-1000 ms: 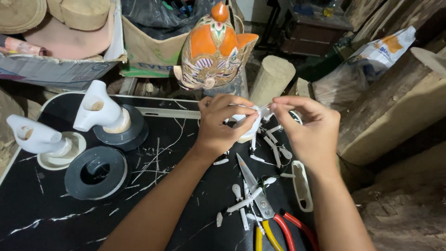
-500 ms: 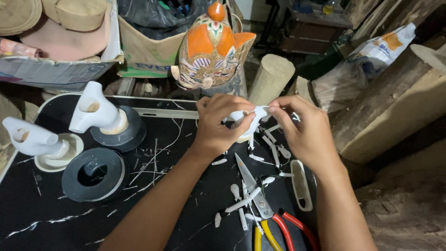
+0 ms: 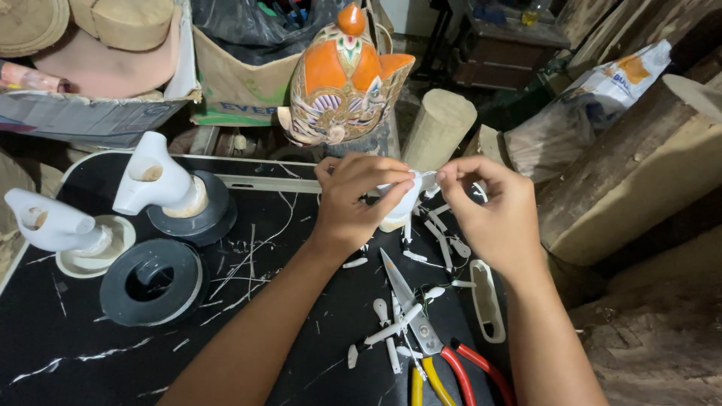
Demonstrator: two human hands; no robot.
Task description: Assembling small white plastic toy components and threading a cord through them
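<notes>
The left hand (image 3: 353, 203) and right hand (image 3: 492, 214) pinch one small white piece (image 3: 412, 197) between their fingertips. Its long axis runs roughly downward. The left hand covers more of it.

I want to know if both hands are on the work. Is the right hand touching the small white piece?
Touching. The head view shows the right hand pinching one end of the small white piece with its fingertips, while the left hand grips the other end.
</notes>
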